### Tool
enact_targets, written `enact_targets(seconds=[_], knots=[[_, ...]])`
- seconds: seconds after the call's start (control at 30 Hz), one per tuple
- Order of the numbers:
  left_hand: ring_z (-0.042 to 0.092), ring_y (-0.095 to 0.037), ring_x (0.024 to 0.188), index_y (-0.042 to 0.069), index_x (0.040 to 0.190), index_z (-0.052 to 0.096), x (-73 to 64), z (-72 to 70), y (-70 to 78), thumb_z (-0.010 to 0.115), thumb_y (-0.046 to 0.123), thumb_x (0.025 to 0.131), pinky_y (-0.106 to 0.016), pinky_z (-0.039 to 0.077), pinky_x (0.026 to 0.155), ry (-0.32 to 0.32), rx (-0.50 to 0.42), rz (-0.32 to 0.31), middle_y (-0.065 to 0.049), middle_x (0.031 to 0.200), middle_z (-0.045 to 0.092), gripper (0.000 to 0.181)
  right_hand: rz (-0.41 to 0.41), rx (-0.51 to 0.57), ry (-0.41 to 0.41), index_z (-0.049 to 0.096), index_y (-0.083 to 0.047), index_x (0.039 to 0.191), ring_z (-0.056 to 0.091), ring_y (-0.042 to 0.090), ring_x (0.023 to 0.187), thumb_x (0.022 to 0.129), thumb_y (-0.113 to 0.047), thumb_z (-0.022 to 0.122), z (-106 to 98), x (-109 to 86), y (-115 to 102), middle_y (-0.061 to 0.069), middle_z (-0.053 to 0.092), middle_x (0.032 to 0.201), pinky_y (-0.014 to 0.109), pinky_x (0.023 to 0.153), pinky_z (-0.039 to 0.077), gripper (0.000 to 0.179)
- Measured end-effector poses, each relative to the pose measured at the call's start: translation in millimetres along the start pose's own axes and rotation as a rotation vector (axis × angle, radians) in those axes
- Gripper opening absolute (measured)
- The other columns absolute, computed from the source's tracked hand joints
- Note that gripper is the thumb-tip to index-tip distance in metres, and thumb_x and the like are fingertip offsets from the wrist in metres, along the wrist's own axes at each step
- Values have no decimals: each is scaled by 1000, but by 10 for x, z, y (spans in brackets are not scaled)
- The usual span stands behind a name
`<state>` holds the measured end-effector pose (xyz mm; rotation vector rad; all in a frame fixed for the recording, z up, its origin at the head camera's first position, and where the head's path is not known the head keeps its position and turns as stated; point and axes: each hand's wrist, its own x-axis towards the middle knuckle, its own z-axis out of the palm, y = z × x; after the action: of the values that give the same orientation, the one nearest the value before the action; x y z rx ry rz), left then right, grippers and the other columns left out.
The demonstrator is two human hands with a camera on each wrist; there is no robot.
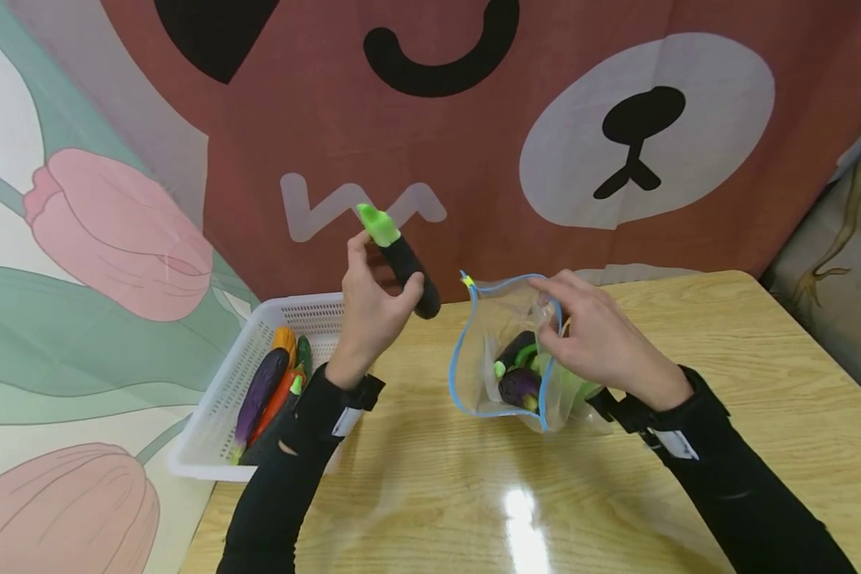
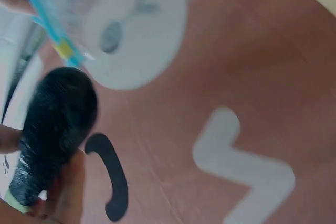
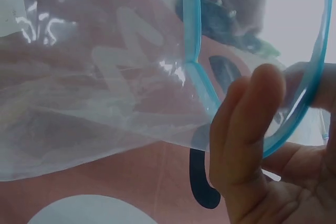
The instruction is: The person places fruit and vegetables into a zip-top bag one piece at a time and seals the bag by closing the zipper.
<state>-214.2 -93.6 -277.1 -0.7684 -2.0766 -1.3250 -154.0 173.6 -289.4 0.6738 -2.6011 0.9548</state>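
My left hand (image 1: 376, 303) grips a dark eggplant (image 1: 410, 275) with a bright green cap, held up in the air left of the bag. In the left wrist view the eggplant (image 2: 58, 124) lies between thumb and fingers, its rounded end toward the bag's yellow slider. My right hand (image 1: 595, 327) pinches the blue-edged rim of a clear zip bag (image 1: 473, 351), whose mouth stands open toward the left. Inside the bag are a dark eggplant with a green tip, a purple eggplant (image 1: 520, 389) and other green vegetables, seen partly through the plastic.
At the left of the wooden table (image 1: 430, 494) stands a white perforated basket (image 1: 215, 414). It holds a purple eggplant (image 1: 261, 395), an orange vegetable (image 1: 285, 341), a red one and dark green ones, partly behind my left sleeve. A printed cloth (image 1: 473, 159) hangs behind the table.
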Motion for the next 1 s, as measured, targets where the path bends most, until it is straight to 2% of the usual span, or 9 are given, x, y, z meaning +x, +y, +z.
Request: enact_targets(seconds=[0.07, 0.17, 0.23, 0.33, 0.5, 0.67, 0.77, 1.0], knots=[[61, -22, 85, -3, 128, 34, -20, 35, 65, 66, 4, 82, -33, 54, 69, -23, -123, 46, -16, 105, 53, 57, 11, 6, -12, 46, 0, 137, 42, 12, 64, 81, -1, 52, -2, -5, -5, 4, 49, 103, 26, 53, 37, 55], [63, -27, 79, -8, 122, 33, -40, 96, 175, 68, 1, 78, -35, 55, 67, -61, -228, 151, -20, 100, 55, 56, 31, 19, -25, 40, -1, 141, 42, 12, 66, 81, -1, 52, -8, -12, -13, 5, 47, 109, 26, 54, 37, 61], [64, -27, 77, -9, 119, 33, -46, 146, 251, 69, -2, 76, -34, 55, 66, -108, -256, 219, -21, 98, 56, 57, 39, 27, -28, 38, -1, 141, 42, 13, 67, 81, -1, 52, -10, -14, -16, 5, 46, 110, 26, 53, 37, 62], [64, -26, 82, -8, 115, 38, -43, 237, 336, 71, -4, 74, -32, 55, 67, -185, -245, 284, -20, 99, 55, 54, 38, 34, -27, 37, -1, 142, 43, 13, 67, 81, 0, 53, -7, -14, -14, 5, 47, 110, 26, 53, 38, 62], [59, -18, 90, -3, 105, 50, -57, 397, 347, 74, 0, 76, -25, 51, 74, -340, -156, 319, -13, 100, 55, 38, 18, 42, -26, 36, 0, 142, 44, 13, 67, 83, 0, 53, 4, -16, -4, 6, 48, 109, 26, 53, 39, 62], [54, -9, 85, 2, 102, 54, -73, 516, 313, 74, 6, 79, -19, 44, 76, -513, -44, 364, -4, 95, 57, 30, 17, 53, -24, 37, 1, 142, 45, 14, 68, 83, 1, 53, -2, -24, 5, 6, 48, 109, 26, 52, 39, 61], [54, -8, 85, 3, 100, 54, -76, 574, 300, 73, 4, 79, -16, 43, 78, -601, 16, 390, -2, 94, 56, 29, 2, 58, -19, 38, 2, 141, 45, 14, 67, 82, 1, 54, -6, -26, 11, 6, 48, 107, 25, 51, 39, 61], [49, -10, 83, 11, 95, 56, -82, 705, 233, 73, -2, 72, -20, 39, 74, -797, 217, 401, 5, 89, 52, 31, -31, 81, -10, 40, 1, 140, 45, 12, 65, 82, 3, 55, -1, -24, 18, 5, 49, 106, 24, 51, 41, 60]])
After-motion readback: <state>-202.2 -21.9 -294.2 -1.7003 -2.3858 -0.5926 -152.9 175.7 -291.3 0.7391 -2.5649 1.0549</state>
